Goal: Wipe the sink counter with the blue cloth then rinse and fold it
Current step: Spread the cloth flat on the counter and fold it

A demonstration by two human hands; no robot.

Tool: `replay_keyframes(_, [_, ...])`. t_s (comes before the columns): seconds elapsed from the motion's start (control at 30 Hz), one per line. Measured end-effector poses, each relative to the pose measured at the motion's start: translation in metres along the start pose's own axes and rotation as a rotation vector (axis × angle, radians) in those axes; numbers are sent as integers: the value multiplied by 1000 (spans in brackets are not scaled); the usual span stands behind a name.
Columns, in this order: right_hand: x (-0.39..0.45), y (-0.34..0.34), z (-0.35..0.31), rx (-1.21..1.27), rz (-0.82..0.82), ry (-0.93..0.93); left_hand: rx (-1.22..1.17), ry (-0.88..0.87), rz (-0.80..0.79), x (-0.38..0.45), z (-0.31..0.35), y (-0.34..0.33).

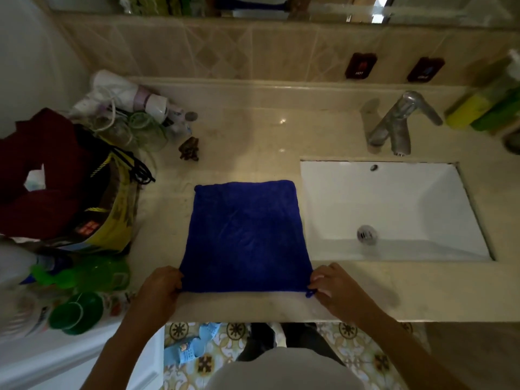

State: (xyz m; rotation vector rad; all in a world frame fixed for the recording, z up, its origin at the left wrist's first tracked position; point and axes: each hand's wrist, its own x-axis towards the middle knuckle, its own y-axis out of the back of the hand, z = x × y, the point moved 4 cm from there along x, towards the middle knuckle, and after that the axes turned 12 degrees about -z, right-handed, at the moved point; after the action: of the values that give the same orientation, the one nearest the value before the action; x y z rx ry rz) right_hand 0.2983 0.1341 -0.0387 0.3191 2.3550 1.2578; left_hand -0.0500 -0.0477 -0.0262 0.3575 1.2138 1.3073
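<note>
The blue cloth (pixel 244 235) lies spread flat on the beige sink counter (pixel 253 130), just left of the white sink basin (pixel 416 192). My left hand (pixel 161 288) pinches the cloth's near left corner. My right hand (pixel 334 285) pinches its near right corner. Both near corners rest close to the counter's front edge. A chrome faucet (pixel 399 125) stands behind the basin.
A bag with dark red fabric (pixel 56 178) and a pile of clear cups and white items (pixel 132 116) crowd the counter's left end. Green plastic containers (pixel 84 291) sit at the near left. Green and yellow bottles (pixel 484 105) stand at the far right.
</note>
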Motion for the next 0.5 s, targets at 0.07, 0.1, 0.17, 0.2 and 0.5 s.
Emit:
replay_keyframes(0.07, [-12, -9, 4, 53, -6, -43, -7, -74, 34, -10, 6, 3])
replay_keyframes(0.1, [-16, -11, 5, 98, -18, -60, -6, -127, 57, -14, 8, 4])
replay_keyframes(0.17, [-23, -6, 6, 258, -65, -119, -54, -110, 36, -20, 5, 1])
replay_keyframes(0.2, [-24, 0, 5, 349, -85, -161, -105, -35, 37, -21, 2, 0])
replay_keyframes(0.5, [113, 102, 40, 366, 183, -418, -284, 128, 328, 97, 29, 88])
